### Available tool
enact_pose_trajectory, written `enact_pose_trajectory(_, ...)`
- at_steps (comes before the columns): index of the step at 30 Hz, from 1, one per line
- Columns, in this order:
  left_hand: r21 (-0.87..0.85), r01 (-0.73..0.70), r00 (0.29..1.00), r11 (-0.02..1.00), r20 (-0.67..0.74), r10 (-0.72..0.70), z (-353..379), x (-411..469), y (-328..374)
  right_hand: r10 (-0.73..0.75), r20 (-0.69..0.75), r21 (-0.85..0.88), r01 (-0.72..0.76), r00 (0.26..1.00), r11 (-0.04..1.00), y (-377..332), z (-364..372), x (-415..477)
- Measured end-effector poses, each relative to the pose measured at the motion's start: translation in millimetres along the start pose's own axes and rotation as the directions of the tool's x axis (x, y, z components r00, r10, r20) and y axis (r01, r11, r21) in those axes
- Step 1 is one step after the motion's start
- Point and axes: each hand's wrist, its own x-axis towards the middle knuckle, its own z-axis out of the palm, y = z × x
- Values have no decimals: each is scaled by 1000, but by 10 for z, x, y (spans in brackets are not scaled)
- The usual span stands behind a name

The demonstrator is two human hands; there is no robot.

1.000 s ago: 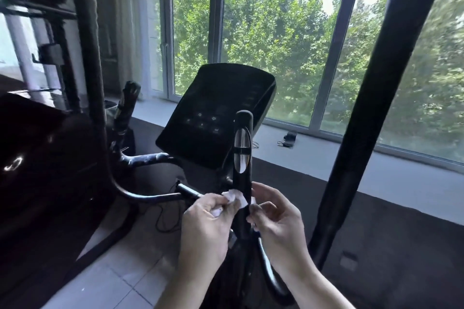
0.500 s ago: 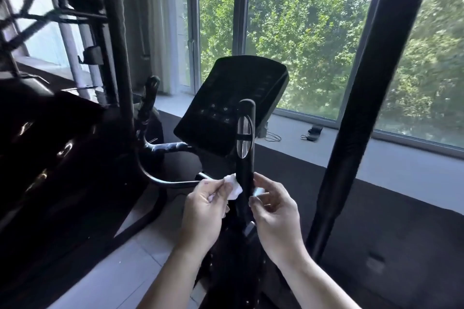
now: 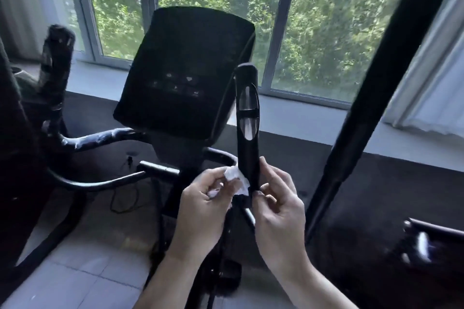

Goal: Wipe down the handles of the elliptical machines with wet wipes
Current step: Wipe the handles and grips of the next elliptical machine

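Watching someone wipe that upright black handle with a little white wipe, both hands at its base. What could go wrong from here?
1. The wet wipe is bunched small in the left hand, so it may miss parts of the handle, including the shiny sensor plates higher up.
2. The right hand pinches the handle bare, possibly re-soiling cleaned spots.

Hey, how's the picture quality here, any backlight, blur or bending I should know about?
Head view: bright windows backlight the scene, so the console reads near black; motion blur smears the trees and the right edge; wide-angle bending tilts the thick pole; the handle, wipe and both hands stay fairly sharp.
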Motion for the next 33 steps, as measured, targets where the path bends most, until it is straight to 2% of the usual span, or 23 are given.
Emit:
enact_pose_trajectory(2,-22,-16,999,1000,42,17,-61,65,-68,-16,-57,-37,14,998,999,25,74,-26)
enact_pose_trajectory(5,10,-169,980,985,106,168,-89,125,-159,-26,-128,-63,18,991,998,57,135,-46)
enact_pose_trajectory(7,-55,-217,970,975,102,222,-82,135,-243,-52,-167,-94,37,985,995,72,188,-61)
enact_pose_trajectory(9,-85,-221,967,972,109,229,-83,135,-353,-78,-205,-113,55,976,992,91,257,-70)
enact_pose_trajectory(18,72,-343,910,937,272,312,-166,272,-892,-133,-331,-199,69,934,977,129,402,-77)
enact_pose_trajectory(20,145,-339,915,930,278,291,-172,360,-941,-145,-336,-228,69,931,971,126,416,-82)
enact_pose_trajectory(22,172,-265,943,949,254,217,-183,440,-940,-143,-333,-248,60,932,967,135,405,-89)
enact_pose_trajectory(24,107,-187,960,977,231,159,-201,452,-877,-130,-335,-244,48,933,969,141,391,-93)
enact_pose_trajectory(27,-97,-131,939,987,308,155,-168,315,-723,-122,-318,-223,51,940,973,133,381,-96)
enact_pose_trajectory(30,-143,-162,930,976,310,200,-95,234,-756,-121,-308,-217,54,944,975,139,372,-96)
enact_pose_trajectory(33,13,-314,913,949,278,298,-77,322,-887,-124,-307,-230,53,943,972,148,367,-90)
